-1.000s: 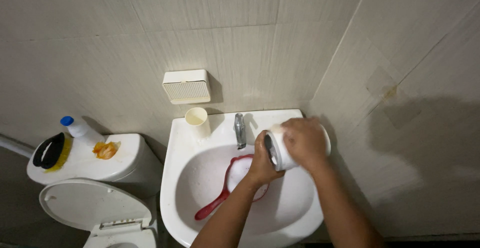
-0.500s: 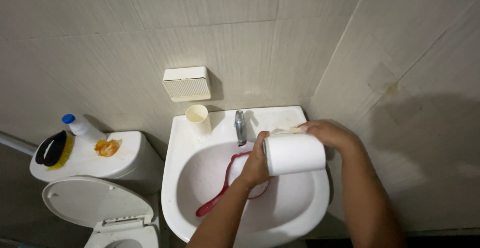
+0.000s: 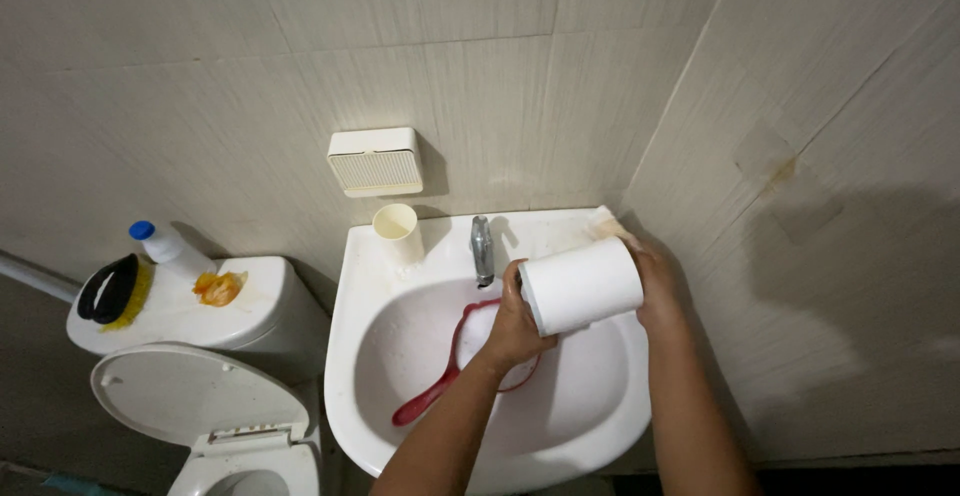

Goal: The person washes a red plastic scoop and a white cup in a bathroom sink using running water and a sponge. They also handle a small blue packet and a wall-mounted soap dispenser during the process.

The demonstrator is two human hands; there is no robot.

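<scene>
You hold a white cylindrical container (image 3: 583, 284) on its side over the white sink (image 3: 360, 356), right of centre in the frame, just right of the chrome tap (image 3: 482, 249). Your left hand (image 3: 516, 321) grips its near end, fingers clenched around the rim, and your right hand (image 3: 655, 278) clasps its far end from behind. Below the container, a red-rimmed strainer (image 3: 440, 391) lies in the basin, its handle pointing toward the lower left. A cream cup (image 3: 398, 233) stands on the sink's back edge, left of the tap, beneath a cream wall box (image 3: 376, 161). At the left of the frame, the toilet tank (image 3: 255, 311) carries a blue-capped bottle (image 3: 163, 246), a black and yellow brush (image 3: 112, 291) and an orange scrap (image 3: 218, 286).
</scene>
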